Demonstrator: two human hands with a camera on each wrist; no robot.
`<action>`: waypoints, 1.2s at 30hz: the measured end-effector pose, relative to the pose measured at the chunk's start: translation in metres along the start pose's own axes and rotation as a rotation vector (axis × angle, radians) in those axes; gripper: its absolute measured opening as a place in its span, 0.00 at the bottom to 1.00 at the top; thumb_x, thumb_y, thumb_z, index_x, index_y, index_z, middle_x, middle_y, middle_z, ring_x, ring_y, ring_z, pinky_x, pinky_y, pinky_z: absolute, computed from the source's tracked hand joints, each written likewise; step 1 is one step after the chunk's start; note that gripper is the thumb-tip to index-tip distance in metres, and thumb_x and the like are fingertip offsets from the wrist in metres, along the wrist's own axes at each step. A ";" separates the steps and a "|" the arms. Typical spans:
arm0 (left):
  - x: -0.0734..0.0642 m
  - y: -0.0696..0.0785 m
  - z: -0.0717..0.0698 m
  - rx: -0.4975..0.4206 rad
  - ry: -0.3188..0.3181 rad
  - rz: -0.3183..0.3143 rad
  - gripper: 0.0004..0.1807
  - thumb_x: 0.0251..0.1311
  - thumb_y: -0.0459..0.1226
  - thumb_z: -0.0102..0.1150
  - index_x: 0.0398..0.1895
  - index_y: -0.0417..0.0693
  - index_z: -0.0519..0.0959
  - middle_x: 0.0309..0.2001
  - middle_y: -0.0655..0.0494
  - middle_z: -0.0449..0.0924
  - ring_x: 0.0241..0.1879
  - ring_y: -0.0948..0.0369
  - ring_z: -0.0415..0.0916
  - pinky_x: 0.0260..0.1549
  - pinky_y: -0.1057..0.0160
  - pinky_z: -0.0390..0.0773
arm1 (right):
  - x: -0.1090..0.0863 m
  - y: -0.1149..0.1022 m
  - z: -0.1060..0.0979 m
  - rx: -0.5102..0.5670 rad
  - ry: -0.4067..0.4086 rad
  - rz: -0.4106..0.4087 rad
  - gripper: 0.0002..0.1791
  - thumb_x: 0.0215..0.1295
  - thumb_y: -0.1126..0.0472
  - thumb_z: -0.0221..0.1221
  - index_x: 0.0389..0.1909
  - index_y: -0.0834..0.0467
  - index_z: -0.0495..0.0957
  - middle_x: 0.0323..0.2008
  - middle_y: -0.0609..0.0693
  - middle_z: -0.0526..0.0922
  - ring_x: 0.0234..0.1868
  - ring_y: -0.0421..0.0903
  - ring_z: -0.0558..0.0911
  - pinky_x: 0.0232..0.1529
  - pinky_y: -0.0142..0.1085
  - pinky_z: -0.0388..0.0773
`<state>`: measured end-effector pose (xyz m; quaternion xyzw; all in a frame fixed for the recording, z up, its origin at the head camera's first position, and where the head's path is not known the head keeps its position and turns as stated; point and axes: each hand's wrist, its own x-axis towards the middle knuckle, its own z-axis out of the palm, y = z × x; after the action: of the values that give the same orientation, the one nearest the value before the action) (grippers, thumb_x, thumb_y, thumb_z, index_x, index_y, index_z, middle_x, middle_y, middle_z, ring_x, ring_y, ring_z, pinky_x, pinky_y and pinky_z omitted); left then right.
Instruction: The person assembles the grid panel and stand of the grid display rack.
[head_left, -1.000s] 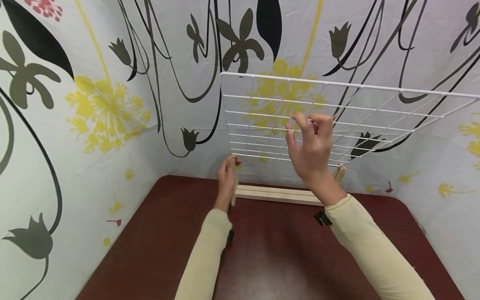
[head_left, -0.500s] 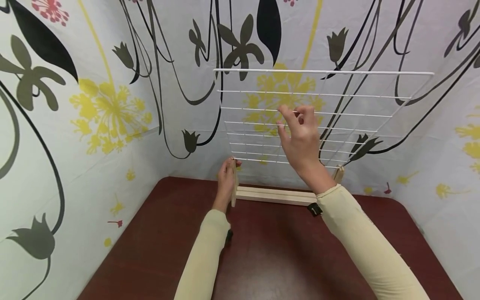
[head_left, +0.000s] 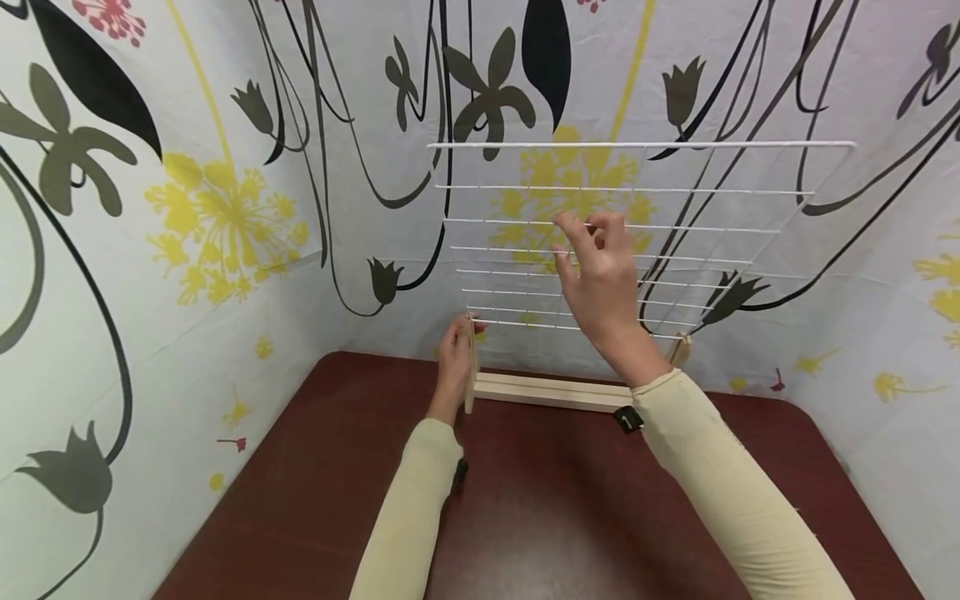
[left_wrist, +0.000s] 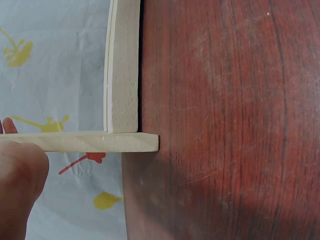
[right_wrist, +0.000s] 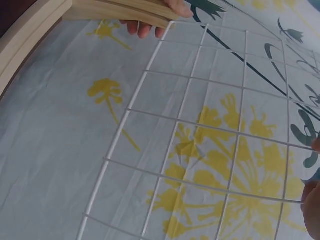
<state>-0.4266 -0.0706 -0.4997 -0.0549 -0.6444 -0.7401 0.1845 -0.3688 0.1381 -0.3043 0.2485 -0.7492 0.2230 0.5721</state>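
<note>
A white wire grid (head_left: 675, 145) leans up in front of the patterned backdrop, its lower edge near the top ends of a pale wooden stand (head_left: 551, 392). My right hand (head_left: 596, 279) pinches wires near the grid's middle with bent fingers; part of that hand (right_wrist: 312, 210) shows at the edge of the right wrist view. The left hand (head_left: 453, 358) grips the stand's left upright (left_wrist: 85, 142) near its top, where a lower corner of the grid meets it. In the right wrist view, the left fingers (right_wrist: 144, 31) lie beneath that wooden piece. My right forearm hides part of the stand's right side.
The stand rests along the back edge of a dark reddish-brown table (head_left: 570, 500). Flower-printed cloth (head_left: 360, 233) rises close behind the table and along both sides.
My right hand has moved slightly left with the grid, whose upper right corner has swung left so its top edge lies level. The left hand keeps its hold on the upright.
</note>
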 end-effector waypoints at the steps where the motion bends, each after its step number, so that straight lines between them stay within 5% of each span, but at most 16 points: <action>1: 0.000 0.000 0.001 0.004 -0.001 0.003 0.25 0.83 0.52 0.44 0.61 0.43 0.82 0.55 0.35 0.86 0.60 0.43 0.82 0.66 0.48 0.76 | 0.001 0.001 -0.001 -0.005 -0.006 0.003 0.19 0.71 0.67 0.67 0.59 0.52 0.78 0.48 0.63 0.70 0.39 0.61 0.74 0.40 0.50 0.76; 14: 0.010 0.013 0.000 0.127 -0.141 0.028 0.30 0.84 0.55 0.36 0.65 0.43 0.77 0.58 0.40 0.87 0.64 0.46 0.81 0.64 0.46 0.75 | 0.015 0.004 -0.007 -0.037 -0.073 0.027 0.28 0.63 0.77 0.62 0.61 0.53 0.74 0.50 0.64 0.69 0.46 0.64 0.76 0.48 0.54 0.75; 20: 0.012 0.016 -0.008 0.101 -0.220 -0.012 0.29 0.85 0.53 0.37 0.67 0.40 0.75 0.61 0.35 0.84 0.67 0.42 0.78 0.67 0.40 0.74 | 0.014 0.004 -0.005 -0.040 -0.115 0.042 0.28 0.63 0.77 0.62 0.62 0.53 0.72 0.51 0.65 0.69 0.46 0.65 0.76 0.45 0.55 0.77; 26: 0.011 0.029 -0.018 0.082 -0.195 -0.016 0.24 0.84 0.47 0.46 0.73 0.43 0.70 0.68 0.38 0.79 0.69 0.45 0.75 0.58 0.60 0.76 | 0.012 0.000 -0.005 -0.049 -0.145 0.052 0.29 0.63 0.76 0.61 0.63 0.52 0.71 0.52 0.63 0.68 0.47 0.65 0.76 0.43 0.53 0.79; 30: 0.011 0.052 -0.012 -0.026 -0.134 0.069 0.23 0.83 0.42 0.50 0.74 0.44 0.68 0.69 0.36 0.77 0.71 0.51 0.73 0.64 0.64 0.72 | 0.009 -0.002 -0.005 -0.070 -0.164 0.057 0.31 0.60 0.77 0.60 0.62 0.51 0.70 0.52 0.63 0.68 0.46 0.64 0.75 0.42 0.52 0.79; 36: 0.017 0.126 0.015 -0.299 0.034 0.262 0.21 0.85 0.49 0.42 0.67 0.48 0.73 0.64 0.35 0.80 0.68 0.42 0.77 0.69 0.40 0.69 | 0.010 0.000 -0.003 -0.087 -0.157 0.076 0.32 0.57 0.77 0.60 0.62 0.51 0.71 0.53 0.63 0.69 0.47 0.64 0.75 0.43 0.53 0.78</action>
<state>-0.4013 -0.0721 -0.3743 -0.1524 -0.5114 -0.7980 0.2800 -0.3685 0.1388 -0.2939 0.2117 -0.8094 0.1918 0.5130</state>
